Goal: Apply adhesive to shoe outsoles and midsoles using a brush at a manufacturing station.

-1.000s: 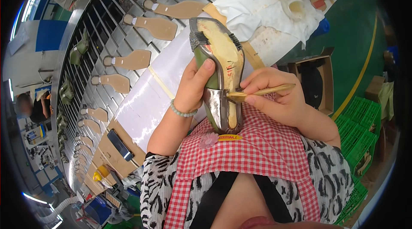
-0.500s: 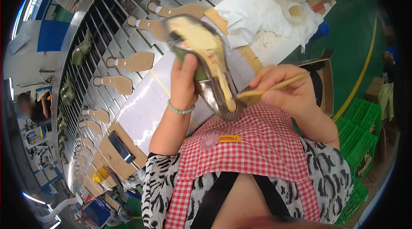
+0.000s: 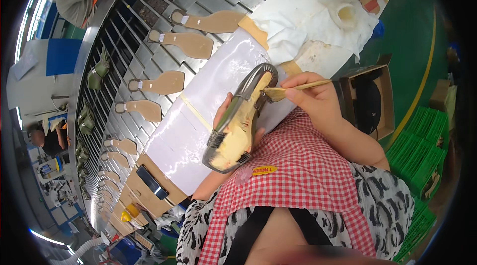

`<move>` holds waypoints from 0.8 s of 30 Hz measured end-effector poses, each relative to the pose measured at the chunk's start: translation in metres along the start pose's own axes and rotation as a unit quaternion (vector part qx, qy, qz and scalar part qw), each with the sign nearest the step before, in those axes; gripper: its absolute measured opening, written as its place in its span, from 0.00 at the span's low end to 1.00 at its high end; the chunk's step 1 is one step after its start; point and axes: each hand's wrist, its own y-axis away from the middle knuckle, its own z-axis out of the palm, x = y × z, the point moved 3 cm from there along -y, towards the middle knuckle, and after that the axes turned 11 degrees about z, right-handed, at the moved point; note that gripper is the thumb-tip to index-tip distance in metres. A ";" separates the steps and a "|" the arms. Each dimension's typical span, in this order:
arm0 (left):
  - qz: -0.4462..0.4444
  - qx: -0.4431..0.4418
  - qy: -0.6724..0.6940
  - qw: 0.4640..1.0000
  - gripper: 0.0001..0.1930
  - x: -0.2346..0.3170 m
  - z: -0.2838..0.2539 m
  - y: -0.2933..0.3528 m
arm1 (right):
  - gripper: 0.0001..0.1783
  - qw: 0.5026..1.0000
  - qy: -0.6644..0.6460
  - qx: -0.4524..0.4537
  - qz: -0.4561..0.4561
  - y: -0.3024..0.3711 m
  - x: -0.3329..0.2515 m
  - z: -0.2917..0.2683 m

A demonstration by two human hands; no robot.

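Observation:
My left hand grips a dark grey shoe upper on its last, bottom side up, so the yellowish underside faces me. Most of that hand is hidden behind the shoe. My right hand holds a small wooden-handled brush, whose bristle end touches the shoe's underside near its far end. Both hands hover over the near edge of a white work table, above my red-checked apron.
A slatted metal conveyor carries several tan soles past the table. A white glue pot and white cloth sit at the table's far end. A black phone lies near me. An open cardboard box and green crates stand right.
The shoe has been turned and lowered toward my lap, its underside now facing up. The brush has moved from the shoe's near part to its far end.

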 end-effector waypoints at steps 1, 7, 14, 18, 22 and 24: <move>-0.003 -0.004 0.000 1.000 0.46 0.003 0.000 -0.001 | 0.06 1.000 0.011 0.002 -0.007 -0.001 0.002 0.002; -0.148 -0.056 0.059 0.986 0.49 -0.025 -0.005 0.019 | 0.05 1.000 0.001 -0.027 -0.014 -0.001 0.004 0.009; -0.140 -0.050 0.075 0.986 0.52 -0.063 -0.013 0.056 | 0.06 0.999 0.039 -0.008 0.032 0.003 0.005 0.007; -0.114 -0.083 0.054 0.989 0.52 -0.066 -0.015 0.056 | 0.05 0.994 0.081 0.070 -0.033 0.004 -0.001 0.006; -0.129 -0.057 0.089 0.986 0.52 -0.063 -0.012 0.056 | 0.05 0.986 0.142 0.036 -0.083 0.008 -0.004 0.006; -0.133 -0.050 0.098 0.985 0.52 -0.059 -0.012 0.054 | 0.05 0.987 0.136 0.018 -0.079 0.010 -0.004 0.010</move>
